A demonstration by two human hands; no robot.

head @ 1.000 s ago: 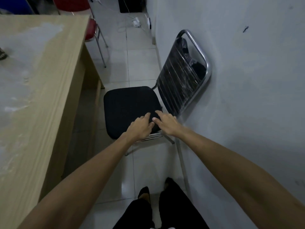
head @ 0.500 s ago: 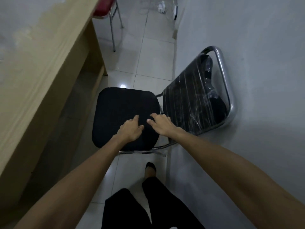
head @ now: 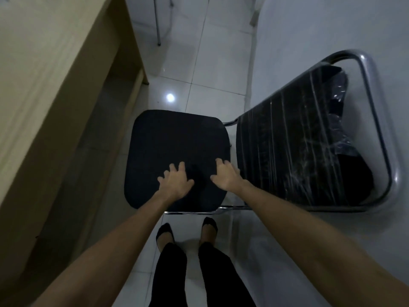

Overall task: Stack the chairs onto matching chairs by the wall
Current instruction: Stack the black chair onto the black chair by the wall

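Wooden desk (head: pixel 44 85) left; white tiled floor (head: pixel 212 69).

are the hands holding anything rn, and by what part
Nothing is gripped: left hand and right hand rest spread, palms down, on the near part of the chair seat.

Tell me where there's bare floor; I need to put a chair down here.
Bare white tiled floor lies beyond the black padded chair seat, between wooden desk and grey wall. Crowded nearer: both hands over the seat.
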